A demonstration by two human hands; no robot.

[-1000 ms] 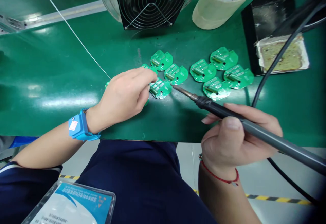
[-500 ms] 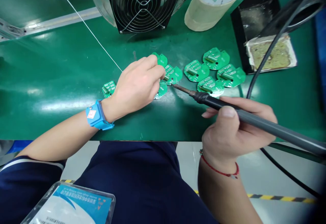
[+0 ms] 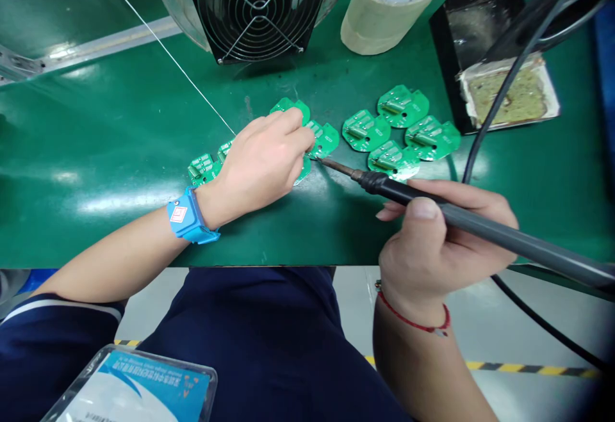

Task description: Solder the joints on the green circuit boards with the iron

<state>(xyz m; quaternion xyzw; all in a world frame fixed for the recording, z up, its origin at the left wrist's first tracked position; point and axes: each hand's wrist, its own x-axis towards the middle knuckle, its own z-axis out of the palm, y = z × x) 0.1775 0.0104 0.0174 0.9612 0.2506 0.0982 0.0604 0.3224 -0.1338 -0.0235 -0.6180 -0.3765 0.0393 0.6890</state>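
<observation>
My right hand (image 3: 442, 236) grips a soldering iron (image 3: 480, 223) by its grey handle. The iron's tip points left and is at the lower edge of a green circuit board (image 3: 325, 140). My left hand (image 3: 266, 156), fingers pinched, is over the left group of boards and covers parts of them. A thin pale solder wire (image 3: 163, 47) runs from the upper left into this hand; its end at the fingertips is hidden. Another board (image 3: 204, 169) shows beside the left wrist, which wears a blue strap (image 3: 187, 216).
Several more boards (image 3: 402, 105) lie right of the iron's tip. Behind stand a fan with a wire grille (image 3: 259, 9) and a tape roll (image 3: 394, 12). At the right, a black holder has a sponge tray (image 3: 509, 92); the iron's cable (image 3: 497, 105) crosses it.
The view has shifted slightly, so the boards and fan appear a little further left. The iron's tip moves slightly left with them. Both hands keep their grips.
</observation>
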